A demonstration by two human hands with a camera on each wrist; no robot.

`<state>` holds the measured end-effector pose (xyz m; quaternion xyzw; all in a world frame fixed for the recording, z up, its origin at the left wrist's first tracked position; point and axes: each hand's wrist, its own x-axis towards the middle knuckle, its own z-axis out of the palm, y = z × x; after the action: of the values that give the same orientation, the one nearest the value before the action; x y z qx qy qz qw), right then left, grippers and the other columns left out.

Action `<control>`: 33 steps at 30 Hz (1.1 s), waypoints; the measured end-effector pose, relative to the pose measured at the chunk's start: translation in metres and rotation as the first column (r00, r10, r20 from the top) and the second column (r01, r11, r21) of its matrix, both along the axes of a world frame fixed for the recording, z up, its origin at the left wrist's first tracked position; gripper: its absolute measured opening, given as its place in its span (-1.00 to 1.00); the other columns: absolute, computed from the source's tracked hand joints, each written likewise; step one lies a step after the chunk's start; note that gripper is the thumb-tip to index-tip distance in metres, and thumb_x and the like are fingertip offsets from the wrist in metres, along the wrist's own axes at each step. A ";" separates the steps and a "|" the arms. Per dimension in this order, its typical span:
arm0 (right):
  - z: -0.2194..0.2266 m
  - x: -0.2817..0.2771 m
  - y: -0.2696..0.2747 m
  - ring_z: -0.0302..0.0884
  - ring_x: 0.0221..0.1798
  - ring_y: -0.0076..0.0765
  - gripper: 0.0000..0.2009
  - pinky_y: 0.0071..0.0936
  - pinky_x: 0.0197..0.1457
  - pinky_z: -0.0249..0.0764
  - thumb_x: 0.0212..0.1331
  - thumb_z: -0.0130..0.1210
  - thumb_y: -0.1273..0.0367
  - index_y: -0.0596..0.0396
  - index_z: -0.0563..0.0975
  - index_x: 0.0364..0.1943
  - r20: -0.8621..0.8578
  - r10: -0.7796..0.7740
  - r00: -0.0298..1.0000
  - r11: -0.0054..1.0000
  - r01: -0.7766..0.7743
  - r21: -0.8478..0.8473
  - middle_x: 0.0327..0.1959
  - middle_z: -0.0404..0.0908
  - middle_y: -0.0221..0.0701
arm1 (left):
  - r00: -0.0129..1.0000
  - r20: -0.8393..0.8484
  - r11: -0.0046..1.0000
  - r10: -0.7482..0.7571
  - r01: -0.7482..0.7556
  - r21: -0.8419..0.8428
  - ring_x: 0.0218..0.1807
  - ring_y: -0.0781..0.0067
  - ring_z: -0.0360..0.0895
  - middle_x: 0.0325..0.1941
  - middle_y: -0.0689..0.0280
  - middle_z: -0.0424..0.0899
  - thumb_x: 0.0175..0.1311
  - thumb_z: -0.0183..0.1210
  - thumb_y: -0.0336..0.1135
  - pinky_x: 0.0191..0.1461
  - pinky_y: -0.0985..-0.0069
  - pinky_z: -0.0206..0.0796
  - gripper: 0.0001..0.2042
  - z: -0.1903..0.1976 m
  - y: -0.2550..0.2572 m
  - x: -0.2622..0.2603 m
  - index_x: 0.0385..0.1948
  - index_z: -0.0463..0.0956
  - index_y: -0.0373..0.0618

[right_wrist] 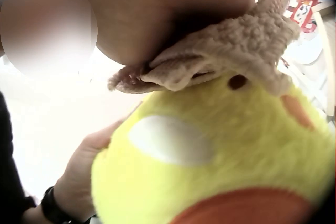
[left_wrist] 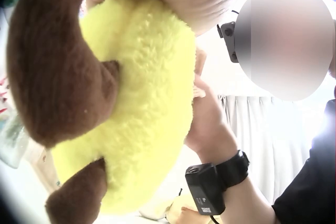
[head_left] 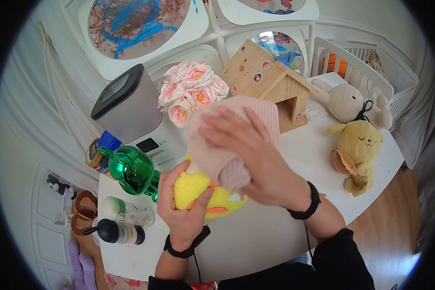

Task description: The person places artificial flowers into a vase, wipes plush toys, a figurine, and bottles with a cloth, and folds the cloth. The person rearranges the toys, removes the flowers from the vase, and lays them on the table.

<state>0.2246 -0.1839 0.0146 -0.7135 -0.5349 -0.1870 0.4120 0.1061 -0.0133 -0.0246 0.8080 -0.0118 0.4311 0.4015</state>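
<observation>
A yellow plush toy with orange patches is held up over the table by my left hand, fingers and thumb gripping its side. Its brown stubby parts show in the left wrist view. A dark eye and a white oval are visible on the plush in the right wrist view. Over its top lies a pale pink ribbed cloth, bunched at its lower edge. My right hand presses on this cloth with fingers extended and spread; its thumb is hidden.
Left of my hands stand a shiny green figure, bottles and a grey-white appliance. Pink flowers and a wooden house are behind. A yellow plush dog and a cream plush sit at right.
</observation>
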 end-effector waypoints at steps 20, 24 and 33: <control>-0.040 -0.065 0.043 -0.05 0.65 -0.18 -0.34 0.16 0.62 -0.56 0.21 -0.08 0.26 -0.38 0.27 0.50 0.365 0.045 0.930 0.996 -0.011 -0.094 0.61 0.13 -0.47 | 0.954 0.175 0.872 0.243 -0.135 -0.470 0.25 0.22 0.46 0.25 0.09 0.44 0.46 0.12 -0.20 0.34 0.28 0.35 -0.47 -0.002 0.026 -0.014 0.34 0.19 -0.28; -0.034 -0.044 0.039 -0.06 0.65 -0.04 -0.42 0.16 0.62 -0.47 0.30 -0.11 0.31 -0.24 0.33 0.46 0.171 -0.041 0.984 0.990 0.017 0.138 0.60 0.10 -0.25 | 0.952 0.197 0.908 0.235 -0.143 -0.393 0.27 0.21 0.45 0.26 0.08 0.43 0.47 0.12 -0.19 0.35 0.28 0.34 -0.46 -0.011 0.030 -0.021 0.35 0.17 -0.26; -0.040 0.020 0.027 0.23 0.49 -0.34 -0.55 -0.39 0.45 0.20 0.46 -0.11 0.39 0.14 0.32 0.39 -0.510 0.202 0.836 0.867 0.089 0.490 0.43 0.33 -0.20 | 0.937 0.342 0.846 0.067 0.128 -0.518 0.35 0.26 0.38 0.38 0.10 0.34 0.54 0.01 -0.03 0.40 0.28 0.30 -0.41 0.002 0.028 -0.031 0.40 0.11 -0.24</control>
<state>0.2448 -0.1572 -0.0254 -0.5902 -0.3505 -0.0936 0.7211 0.0753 0.0143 -0.0230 0.5755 0.0245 0.5463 0.6081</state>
